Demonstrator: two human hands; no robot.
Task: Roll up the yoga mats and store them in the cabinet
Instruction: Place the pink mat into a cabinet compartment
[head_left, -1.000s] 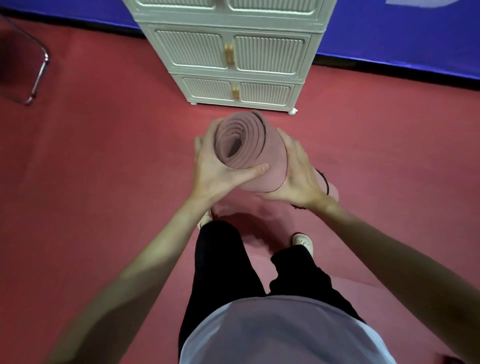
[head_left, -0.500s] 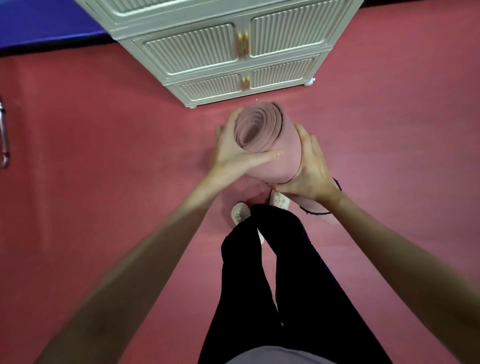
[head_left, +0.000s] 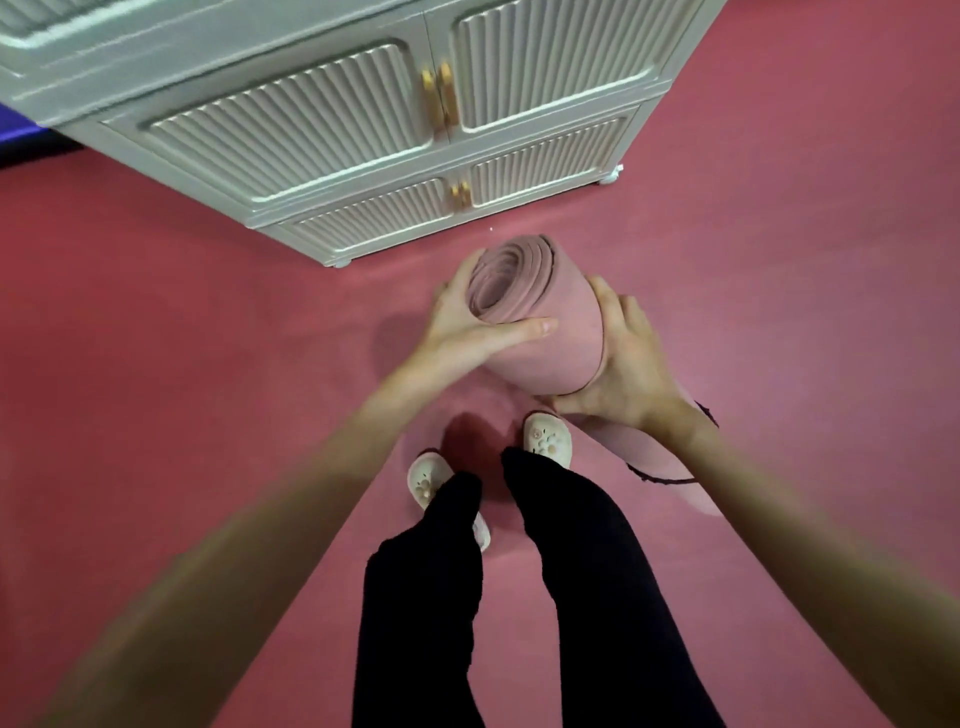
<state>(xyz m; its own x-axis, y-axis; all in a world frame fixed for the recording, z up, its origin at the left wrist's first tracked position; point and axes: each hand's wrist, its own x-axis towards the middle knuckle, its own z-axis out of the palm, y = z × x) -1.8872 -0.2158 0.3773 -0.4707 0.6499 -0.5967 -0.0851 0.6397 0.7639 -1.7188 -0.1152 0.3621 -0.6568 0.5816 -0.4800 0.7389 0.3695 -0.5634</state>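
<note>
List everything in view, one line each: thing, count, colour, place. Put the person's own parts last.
cabinet: one, cream white, top of view, doors shut
handles: two gold pairs, where the doors meet
floor: red, all around
blue panel: one patch, far left edge behind the cabinet
held mat: one, pink, rolled, carried end-up in front of the cabinet
second mat: one, pink, rolled, dark strap around it, on the floor lower right, partly hidden by the right arm
shoes: two, white, on the floor below the held mat
legs: two, black trousers, bottom centre
left hand: one, on the held mat's left side, thumb across it
right hand: one, on its right side
</note>
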